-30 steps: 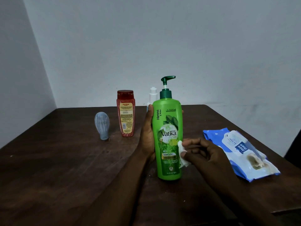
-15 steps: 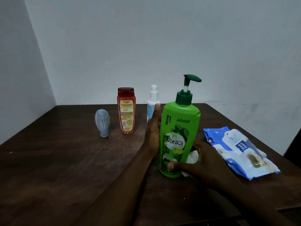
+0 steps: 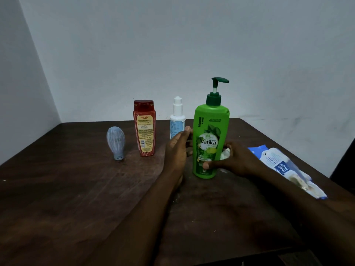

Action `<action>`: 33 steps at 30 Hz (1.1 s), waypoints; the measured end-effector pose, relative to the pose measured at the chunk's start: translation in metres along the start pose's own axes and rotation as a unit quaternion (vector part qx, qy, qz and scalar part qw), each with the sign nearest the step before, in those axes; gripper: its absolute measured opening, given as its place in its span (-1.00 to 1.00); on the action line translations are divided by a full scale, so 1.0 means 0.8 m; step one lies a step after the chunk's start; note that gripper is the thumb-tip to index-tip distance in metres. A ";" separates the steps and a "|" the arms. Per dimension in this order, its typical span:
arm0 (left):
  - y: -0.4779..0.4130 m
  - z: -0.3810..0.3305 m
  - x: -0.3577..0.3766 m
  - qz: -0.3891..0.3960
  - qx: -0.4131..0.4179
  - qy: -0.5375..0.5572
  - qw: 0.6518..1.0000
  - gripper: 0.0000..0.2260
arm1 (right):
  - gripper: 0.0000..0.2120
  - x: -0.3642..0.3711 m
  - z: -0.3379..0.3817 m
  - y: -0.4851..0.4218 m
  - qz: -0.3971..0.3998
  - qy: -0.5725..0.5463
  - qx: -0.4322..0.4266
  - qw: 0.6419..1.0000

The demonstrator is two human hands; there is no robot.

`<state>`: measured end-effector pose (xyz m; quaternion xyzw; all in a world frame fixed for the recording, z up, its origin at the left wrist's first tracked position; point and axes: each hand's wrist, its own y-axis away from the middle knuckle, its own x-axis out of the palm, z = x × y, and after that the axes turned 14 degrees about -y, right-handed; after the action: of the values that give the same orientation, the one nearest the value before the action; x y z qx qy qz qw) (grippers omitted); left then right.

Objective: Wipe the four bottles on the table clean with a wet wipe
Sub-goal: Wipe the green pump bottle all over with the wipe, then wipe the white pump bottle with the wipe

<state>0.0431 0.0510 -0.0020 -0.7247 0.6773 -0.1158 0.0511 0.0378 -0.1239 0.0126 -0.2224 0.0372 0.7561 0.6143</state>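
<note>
Green plastic pump bottle (image 3: pixel 211 139) stands upright on the dark wooden table (image 3: pixel 57 189), centre-right. Our right hand (image 3: pixel 237 161) curls round its lower right side, thumb across the label, with the crumpled white wet wipe (image 3: pixel 225 153) trapped against the plastic, so we reckon the grip itself does the wiping. Left hand (image 3: pixel 178 148) is spread at the left flank, likely steadying; contact unclear. Red flat bottle (image 3: pixel 144 129), small white pump bottle (image 3: pixel 177 120) and pale blue bulb-shaped bottle (image 3: pixel 116 143) stand behind.

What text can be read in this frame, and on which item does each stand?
"Vatika": green pump bottle, front.
"Henna": same bottle, printed sideways.
"SHAMPOO": same bottle, low down.
"Karthika": red bottle; fine print unreadable.
"mee mee": blue wipes pack, upside down.
White bottle: label too blurred.
</note>
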 end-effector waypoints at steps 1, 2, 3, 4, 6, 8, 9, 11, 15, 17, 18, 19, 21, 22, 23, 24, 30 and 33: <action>-0.001 0.000 -0.001 -0.015 -0.003 0.003 1.000 -0.79 | -0.63 -0.006 -0.003 -0.009 0.000 0.000 0.005 1.000; -0.003 0.002 -0.002 -0.030 -0.004 0.006 1.000 -0.81 | -0.61 -0.011 -0.007 -0.018 0.000 0.000 0.009 1.000; -0.005 0.002 -0.004 -0.047 -0.003 0.012 0.999 -0.82 | -0.58 -0.017 -0.013 -0.029 0.000 0.001 0.016 1.000; -0.006 0.002 -0.006 -0.068 0.001 0.019 0.997 -0.83 | -0.55 -0.022 -0.017 -0.038 -0.001 -0.001 0.025 1.000; -0.010 0.001 -0.012 -0.124 0.008 0.025 0.992 -0.85 | -0.54 -0.031 -0.023 -0.055 -0.002 -0.012 0.045 0.999; -0.013 0.001 -0.018 -0.177 0.010 0.023 0.984 -0.85 | -0.60 -0.034 -0.022 -0.067 0.006 -0.017 0.054 0.998; -0.014 0.001 -0.020 -0.193 0.009 0.021 0.981 -0.85 | -0.60 -0.035 -0.020 -0.073 0.009 -0.017 0.059 0.998; -0.015 0.003 -0.021 -0.207 0.008 0.019 0.978 -0.85 | -0.60 -0.033 -0.015 -0.083 0.009 -0.027 0.068 0.997; -0.016 0.005 -0.022 -0.214 -0.001 0.020 0.977 -0.84 | -0.59 -0.033 -0.011 -0.100 0.011 -0.041 0.082 0.996; -0.018 0.007 -0.022 -0.215 -0.007 0.018 0.976 -0.84 | -0.57 -0.033 -0.009 -0.105 0.014 -0.039 0.085 0.995; -0.018 0.008 -0.022 -0.214 -0.008 0.016 0.977 -0.84 | -0.56 -0.033 -0.009 -0.107 0.014 -0.040 0.086 0.995; -0.019 0.009 -0.022 -0.214 -0.009 0.014 0.977 -0.84 | -0.56 -0.033 -0.009 -0.109 0.015 -0.039 0.084 0.996; -0.018 0.008 -0.021 -0.214 -0.012 0.009 0.977 -0.84 | -0.55 -0.033 -0.012 -0.112 0.012 -0.046 0.084 0.995; -0.018 0.008 -0.021 -0.214 -0.013 0.008 0.977 -0.84 | -0.55 -0.033 -0.012 -0.111 0.013 -0.052 0.084 0.995; -0.018 0.008 -0.021 -0.213 -0.014 0.008 0.977 -0.85 | -0.56 -0.032 -0.011 -0.110 0.014 -0.055 0.084 0.995; -0.018 0.007 -0.021 -0.212 -0.015 0.008 0.977 -0.85 | -0.56 -0.032 -0.011 -0.109 0.011 -0.057 0.083 0.995; -0.018 0.008 -0.021 -0.212 -0.029 0.000 0.977 -0.84 | -0.35 -0.025 -0.025 -0.094 -0.111 -0.081 0.059 0.989; -0.018 0.007 -0.019 -0.208 -0.031 -0.002 0.978 -0.84 | -0.52 -0.005 -0.020 -0.066 -0.211 -0.064 0.028 0.975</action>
<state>0.0576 0.0664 -0.0057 -0.8511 0.5151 -0.1018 0.0046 0.0930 -0.1203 0.0112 -0.1592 -0.0285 0.6208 0.7671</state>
